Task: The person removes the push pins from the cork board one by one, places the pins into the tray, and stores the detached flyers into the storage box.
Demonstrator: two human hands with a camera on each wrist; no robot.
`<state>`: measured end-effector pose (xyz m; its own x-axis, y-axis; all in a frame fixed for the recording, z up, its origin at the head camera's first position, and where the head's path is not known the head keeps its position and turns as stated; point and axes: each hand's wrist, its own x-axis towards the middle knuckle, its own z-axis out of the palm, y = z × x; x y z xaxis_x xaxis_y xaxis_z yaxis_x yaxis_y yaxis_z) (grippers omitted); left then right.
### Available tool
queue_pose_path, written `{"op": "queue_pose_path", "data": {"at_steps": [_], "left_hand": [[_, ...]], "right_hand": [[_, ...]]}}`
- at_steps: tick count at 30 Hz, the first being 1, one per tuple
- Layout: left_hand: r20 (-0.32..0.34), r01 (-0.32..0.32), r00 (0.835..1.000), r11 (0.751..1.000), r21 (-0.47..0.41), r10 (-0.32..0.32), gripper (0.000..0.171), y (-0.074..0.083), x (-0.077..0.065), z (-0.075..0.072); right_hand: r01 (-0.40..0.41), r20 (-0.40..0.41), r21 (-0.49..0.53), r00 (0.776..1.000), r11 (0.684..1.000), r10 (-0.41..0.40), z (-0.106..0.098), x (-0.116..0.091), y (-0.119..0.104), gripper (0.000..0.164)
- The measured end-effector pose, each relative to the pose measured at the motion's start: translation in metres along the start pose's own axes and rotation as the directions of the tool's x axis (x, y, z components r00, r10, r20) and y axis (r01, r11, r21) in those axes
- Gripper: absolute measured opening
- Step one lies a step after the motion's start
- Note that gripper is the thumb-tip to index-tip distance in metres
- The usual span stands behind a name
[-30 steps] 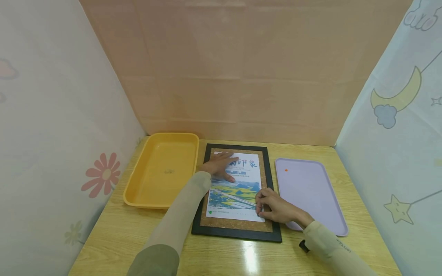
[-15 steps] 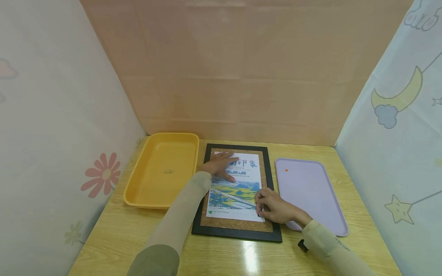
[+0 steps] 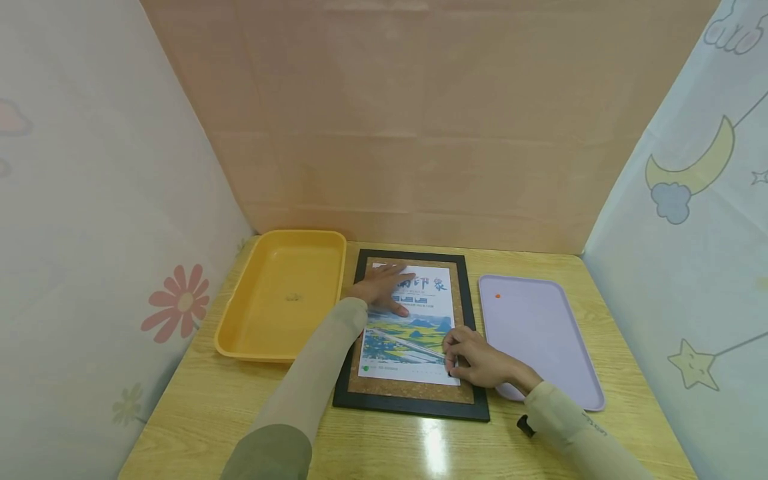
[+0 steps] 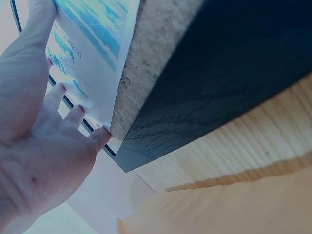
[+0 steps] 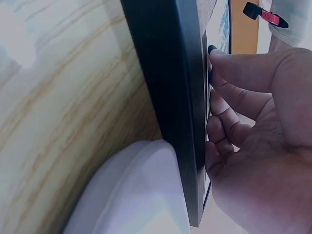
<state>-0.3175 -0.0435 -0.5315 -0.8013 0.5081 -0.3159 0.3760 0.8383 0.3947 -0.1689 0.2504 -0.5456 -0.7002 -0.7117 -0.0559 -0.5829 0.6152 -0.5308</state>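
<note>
A poster with blue lettering and a yellow-green landscape lies on a cork board framed in black. My left hand rests on its upper left part, fingers spread and fairly straight. At the lower right corner my right hand pinches a small black push pin between thumb and index finger, against the paper. Whether the point is in the cork is hidden. A green push pin sits at the poster's lower left corner. My left hand covers the upper left corner.
To the left stands a yellow tray with a small greyish patch in its middle. A lilac tray, holding one orange push pin, lies right of the board, partly under my right wrist. Walls of cloth enclose the wooden table.
</note>
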Motion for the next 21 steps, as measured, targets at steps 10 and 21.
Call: {"op": "queue_pose_path", "data": {"at_steps": [10, 21], "left_hand": [[-0.001, -0.006, 1.000, 1.000, 0.007, 0.006, 0.108, 0.0004, -0.0002, -0.0001], [-0.007, -0.001, 1.000, 1.000, -0.003, 0.001, 0.108, 0.0023, -0.0014, -0.0007]], "right_hand": [[0.026, -0.008, 0.007, 1.000, 1.000, -0.026, -0.0013, -0.0009, -0.0015, 0.024], [0.043, 0.008, 0.034, 0.999, 0.999, -0.043, -0.0026, -0.0038, -0.0016, 0.024]]}}
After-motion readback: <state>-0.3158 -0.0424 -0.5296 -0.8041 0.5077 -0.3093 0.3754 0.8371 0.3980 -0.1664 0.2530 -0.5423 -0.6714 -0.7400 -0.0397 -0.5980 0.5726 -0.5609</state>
